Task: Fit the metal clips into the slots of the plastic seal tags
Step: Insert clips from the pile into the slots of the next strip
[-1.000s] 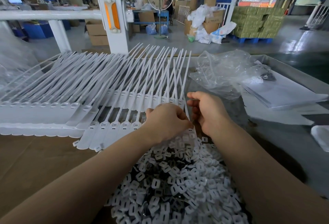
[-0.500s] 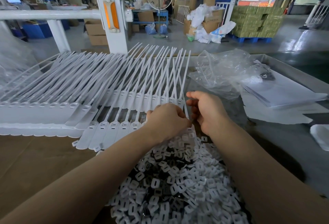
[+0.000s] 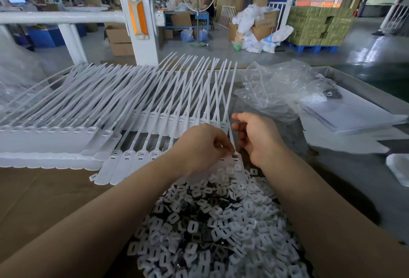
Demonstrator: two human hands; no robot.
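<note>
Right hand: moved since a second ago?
Yes. The right hand has pulled right, away from the white plastic seal tag it touched; the left hand pinches there.

seal tags [image 3: 137,109] behind clips [image 3: 212,229], bag [image 3: 276,87] right

A heap of small white square plastic-framed metal clips [image 3: 212,229] fills the near centre of the brown cardboard-covered table [image 3: 39,200]. Beyond it, long white plastic seal tags [image 3: 132,100] lie side by side in overlapping rows, their thin tails fanning away. The left hand [image 3: 202,147], fingers curled, pinches at the slotted head of the rightmost white tag [image 3: 234,160], which rests on the heap's far edge. The right hand [image 3: 257,137] hovers just beside it, fingers loosely bent. A crumpled clear plastic bag [image 3: 276,92] lies to the right, near flat bagged white sheets [image 3: 345,111]
</note>
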